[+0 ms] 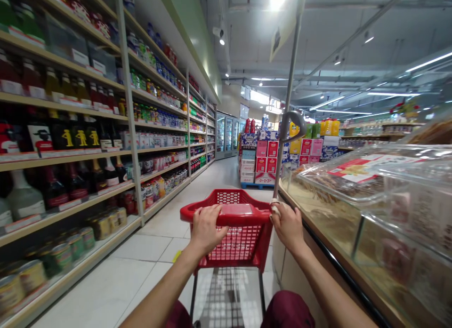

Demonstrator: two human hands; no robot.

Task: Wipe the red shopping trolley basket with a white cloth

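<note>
A red plastic shopping cart (231,243) with a lattice basket stands in front of me. My left hand (209,229) is closed over the left part of its red handle (247,219). At the handle's right end my right hand (287,224) is closed, with a small whitish crumpled thing (275,206) at its fingers; its kind is unclear. A thin grey pole (287,92) with a dark grey hook-like piece (294,125) rises just beyond that hand. Whether the hand touches the pole, I cannot tell. No goods are visible in the basket through its lattice.
Shelves of bottles and cans (81,144) line the left side. Close on the right runs a display counter (328,224) with clear plastic food boxes (367,170). Ahead stand stacked cartons (263,161) on a blue pallet (259,185), with glass-door coolers (226,130) farther back.
</note>
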